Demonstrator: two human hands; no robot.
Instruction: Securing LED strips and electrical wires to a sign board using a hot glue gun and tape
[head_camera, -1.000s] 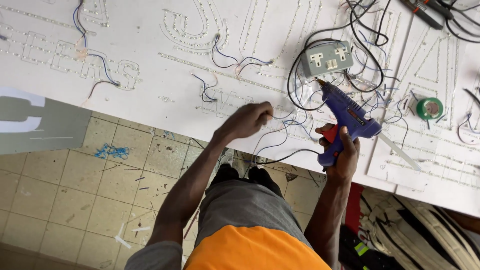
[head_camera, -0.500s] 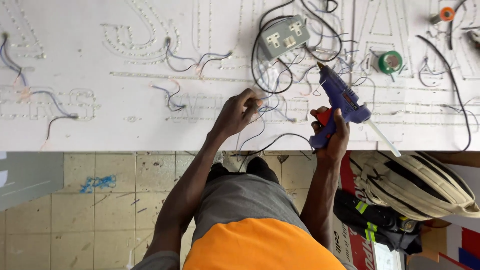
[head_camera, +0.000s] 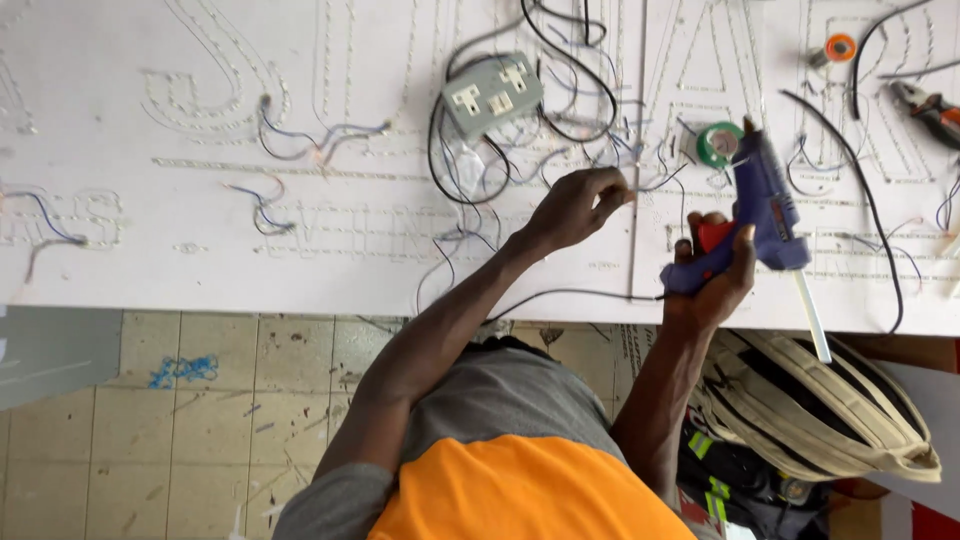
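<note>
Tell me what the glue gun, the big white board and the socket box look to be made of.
Glue gun: moulded plastic, matte blue body with a red trigger, a translucent stick at the back. White board: probably plastic or foam sheet, flat and matte, dotted with rows of tiny holes. Socket box: grey, smooth, likely plastic.

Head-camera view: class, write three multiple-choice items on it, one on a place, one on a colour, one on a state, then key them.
1. Where does the grey socket box lie?
A. on the white board
B. on the tiled floor
C. in a hand

2. What colour is the glue gun body?
A. green
B. blue-purple
C. yellow

3. What is the left hand doing?
A. lying flat and open
B. gripping pliers
C. pinching thin wires

Answers: 1 A, it sits on the white board among black cables. 2 B, with a red trigger, gripped in the right hand. 3 C, fingertips closed on thin wires.
</note>
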